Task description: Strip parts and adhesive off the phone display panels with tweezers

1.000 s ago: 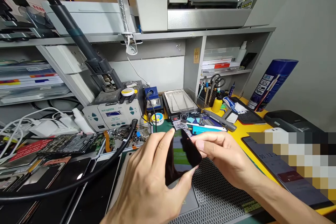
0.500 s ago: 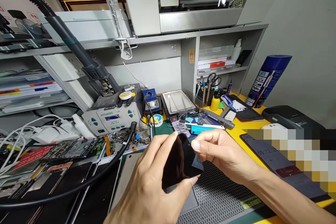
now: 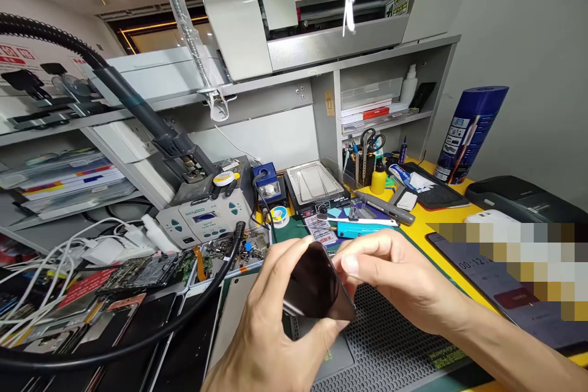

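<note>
A glossy black phone is tilted up over the mat, its dark face catching reflections. My left hand grips it by its sides, fingers along the upper edge and thumb at the lower edge. At the phone's right end, my right hand has thumb and fingers pinched together close to the edge. Part of those fingers passes behind the phone, so what they pinch is hidden. Beneath lies a grey perforated mat, with a flat grey panel on it, partly covered by my left hand.
A black hose curves across several dark phone parts at left. Behind stand a grey rework station, a solder roll, a blue tool, a brush and a yellow bottle. A lit phone lies at right.
The phone has tipped, so its face shows more foreshortened. My right fingers have shifted slightly and now reach partly behind its edge. The head view has moved a little.
</note>
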`<state>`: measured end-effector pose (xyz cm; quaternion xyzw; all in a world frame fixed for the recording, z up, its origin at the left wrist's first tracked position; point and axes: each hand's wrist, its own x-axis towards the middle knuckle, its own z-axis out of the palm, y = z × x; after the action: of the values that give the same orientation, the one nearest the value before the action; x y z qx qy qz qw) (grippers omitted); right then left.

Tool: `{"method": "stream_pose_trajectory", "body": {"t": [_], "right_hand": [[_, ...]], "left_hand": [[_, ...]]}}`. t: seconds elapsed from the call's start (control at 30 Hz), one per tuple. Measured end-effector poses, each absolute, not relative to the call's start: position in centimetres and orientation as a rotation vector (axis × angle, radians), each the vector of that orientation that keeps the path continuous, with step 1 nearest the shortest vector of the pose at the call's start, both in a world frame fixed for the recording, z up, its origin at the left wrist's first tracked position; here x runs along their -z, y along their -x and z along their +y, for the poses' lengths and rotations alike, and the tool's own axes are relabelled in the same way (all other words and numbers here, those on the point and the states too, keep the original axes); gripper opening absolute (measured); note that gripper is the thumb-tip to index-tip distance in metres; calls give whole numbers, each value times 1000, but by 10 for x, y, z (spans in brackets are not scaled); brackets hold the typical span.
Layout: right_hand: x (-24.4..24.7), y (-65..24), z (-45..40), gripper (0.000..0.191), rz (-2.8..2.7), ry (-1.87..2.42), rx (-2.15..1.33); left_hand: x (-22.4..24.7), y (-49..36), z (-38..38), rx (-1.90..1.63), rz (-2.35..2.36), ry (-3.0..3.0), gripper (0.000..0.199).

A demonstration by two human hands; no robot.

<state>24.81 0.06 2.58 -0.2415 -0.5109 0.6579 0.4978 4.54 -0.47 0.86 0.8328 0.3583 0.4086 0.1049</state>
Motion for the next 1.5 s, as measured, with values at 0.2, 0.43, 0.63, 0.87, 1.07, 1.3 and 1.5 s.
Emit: {"method": "stream_pose_trajectory", "body": {"t": [0.2, 0.43, 0.63, 0.87, 1.07, 1.3, 1.5], "right_hand": [[-29, -252, -2, 21, -1332, 583, -1585], [-27, -254, -3, 20, -1375, 631, -1549], [-27, -252, -3, 19, -1310, 654, -1588], [-28, -252, -4, 23, -1291, 684, -1583], [-31, -256, -2, 21, -1321, 781, -1535], [-27, -266, 6, 14, -1515, 1059, -1367], [-21, -261, 9, 14, -1507, 1218, -1344]], "left_hand": [[-8, -48, -2, -1306, 1005, -2484, 62], [-1, -47, 1, -1326, 918, -2517, 70], [-1, -48, 3, -1375, 897, -2572, 67], [-2, -49, 4, -1397, 861, -2581, 67], [-6, -48, 3, -1345, 940, -2616, 67], [-16, -40, 0, -1109, 1182, -2869, 65], [-15, -41, 0, -1009, 1242, -3058, 60]]}}
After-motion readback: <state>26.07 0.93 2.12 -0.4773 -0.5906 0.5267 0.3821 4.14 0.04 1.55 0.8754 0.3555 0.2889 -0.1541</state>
